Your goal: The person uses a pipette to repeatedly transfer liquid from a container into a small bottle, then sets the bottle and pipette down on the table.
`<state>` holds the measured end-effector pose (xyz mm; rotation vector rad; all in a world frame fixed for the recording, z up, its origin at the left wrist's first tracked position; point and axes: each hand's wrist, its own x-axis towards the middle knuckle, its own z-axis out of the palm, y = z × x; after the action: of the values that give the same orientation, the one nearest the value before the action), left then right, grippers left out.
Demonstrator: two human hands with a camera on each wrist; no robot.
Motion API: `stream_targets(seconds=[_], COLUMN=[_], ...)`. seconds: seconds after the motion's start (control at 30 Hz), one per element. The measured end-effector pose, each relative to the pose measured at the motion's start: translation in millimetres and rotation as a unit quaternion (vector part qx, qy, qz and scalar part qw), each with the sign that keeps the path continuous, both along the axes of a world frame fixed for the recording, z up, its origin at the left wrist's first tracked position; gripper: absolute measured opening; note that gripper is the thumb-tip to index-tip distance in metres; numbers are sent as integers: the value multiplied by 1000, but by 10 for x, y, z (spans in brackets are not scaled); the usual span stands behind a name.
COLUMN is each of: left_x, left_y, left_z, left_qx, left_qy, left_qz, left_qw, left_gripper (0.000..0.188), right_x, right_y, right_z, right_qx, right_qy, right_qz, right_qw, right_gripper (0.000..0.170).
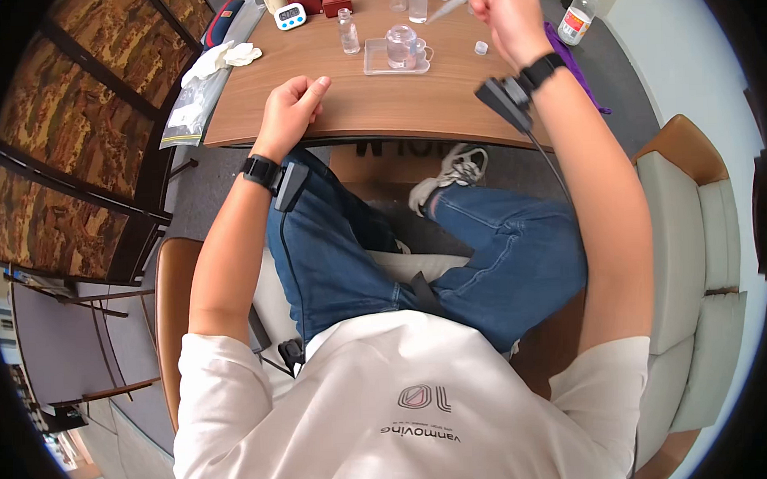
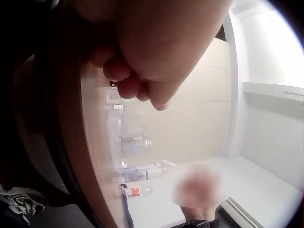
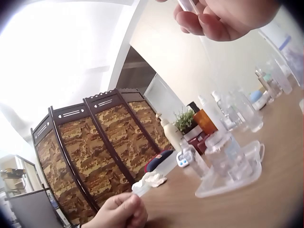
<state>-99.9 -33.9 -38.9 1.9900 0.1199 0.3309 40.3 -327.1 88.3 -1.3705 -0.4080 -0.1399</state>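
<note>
My right hand [image 1: 511, 20] is raised at the far right of the table and pinches a translucent plastic pipette [image 1: 453, 7]. The pipette's narrow tip slants down to the left, close by a tall clear cylinder [image 1: 418, 3]. A clear jar [image 1: 401, 51] with clear liquid stands on a shallow clear plastic tray [image 1: 373, 68] in front of me. To its left is a small open glass bottle [image 1: 348, 35]. My left hand [image 1: 291, 108] rests by the table's near edge, fingers loosely curled around nothing. In the right wrist view the pipette's upper part [image 3: 188, 5] shows between the fingers.
A small white cap [image 1: 481, 48] lies right of the tray. A digital timer [image 1: 291, 17], dark red boxes [image 1: 336, 1] and white crumpled gloves or cloth [image 1: 217, 61] are at the left. A labelled bottle [image 1: 577, 18] stands at the right, near a purple cloth [image 1: 576, 76].
</note>
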Motion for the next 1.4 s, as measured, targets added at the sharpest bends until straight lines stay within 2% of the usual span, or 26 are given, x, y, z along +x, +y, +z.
stream_targets(seconds=[0.03, 0.07, 0.13, 0.2, 0.27, 0.3, 0.37, 0.43, 0.47, 0.5, 0.57, 0.63, 0.73, 0.77, 0.83, 0.87, 0.9, 0.97, 1.0, 1.03, 1.1, 1.13, 1.17, 1.23, 1.37, 1.4], left_x=[22, 42, 70, 171, 275, 319, 360, 406, 425, 460, 571, 634, 696, 722, 803, 853, 894, 978, 1038, 1097, 1187, 1246, 1297, 1357, 1372, 1381], left_y=[10, 12, -35, -141, -240, -299, -348, -365, -365, -347, -280, -229, -229, -218, -110, 16, 118, 271, 330, 352, 352, 345, 307, 201, 66, 66], left_z=[6, 23, 22, 32, 26, 62, 164, 419, 568, 667, 836, 913, 1077, 1134, 1155, 1097, 1031, 886, 815, 748, 623, 584, 527, 397, 316, 288], left_qx=[3, -3, -10, -66, -20, 26, 29, 132, 173, 170, 268, 287, 384, 384, 441, 453, 450, 343, 301, 300, 171, 115, 113, 31, -48, -35], left_qy=[-5, -3, 0, 20, 31, 46, 50, 188, 240, 242, 306, 284, 183, 183, 231, 213, 216, 175, 162, 165, 67, 58, 63, -42, -32, -38], left_qz=[1, -15, -24, -60, -71, -81, -104, -204, -215, -218, -253, -245, -258, -263, -203, -193, -195, -103, -77, -80, -82, -120, -123, -107, -110, -112], left_qw=[1000, 1000, 1000, 996, 997, 995, 993, 952, 931, 930, 878, 882, 868, 866, 843, 844, 844, 917, 937, 936, 980, 984, 984, 993, 992, 992], left_gripper=[34, 33, 32, 31, 31, 31, 32, 30, 33, 33, 36, 40, 44, 44, 43, 41, 41, 38, 49, 49, 64, 73, 73, 72, 68, 65], right_x=[253, 458, 579, 665, 611, 587, 567, 603, 576, 563, 629, 729, 854, 870, 934, 1074, 1065, 904, 911, 904, 840, 799, 778, 730, 721, 714], right_y=[84, 143, 214, 218, 173, 126, 84, 64, 73, 90, 115, 119, 221, 256, 350, 398, 447, 486, 541, 554, 562, 556, 545, 509, 464, 467], right_z=[-42, -62, -29, -151, -167, -225, -270, -257, -204, -187, -201, -196, -118, -102, -104, -223, -210, -231, -326, -377, -461, -450, -464, -498, -461, -465], right_qx=[30, 68, 148, 185, 226, 203, 213, 226, 224, 219, 214, 169, 134, 135, 67, 14, 12, -80, -75, -75, -97, -129, -129, -117, -96, -87], right_qy=[-64, -64, -49, -24, 15, 24, 48, 43, 56, 72, 61, 34, 7, 9, -28, -38, -33, -29, -15, -11, 38, 34, 40, 30, 77, 89], right_qz=[1, 8, 12, 20, 13, 20, 19, 37, 55, 74, 84, 139, 136, 131, 182, 209, 210, 237, 247, 246, 305, 311, 310, 330, 326, 316], right_qw=[997, 996, 988, 982, 974, 979, 976, 972, 971, 970, 971, 975, 981, 982, 981, 977, 977, 968, 966, 966, 947, 941, 941, 936, 937, 941], right_gripper=[37, 37, 36, 36, 33, 32, 32, 31, 31, 31, 30, 31, 30, 30, 40, 33, 33, 34, 31, 31, 29, 27, 27, 27, 43, 46])
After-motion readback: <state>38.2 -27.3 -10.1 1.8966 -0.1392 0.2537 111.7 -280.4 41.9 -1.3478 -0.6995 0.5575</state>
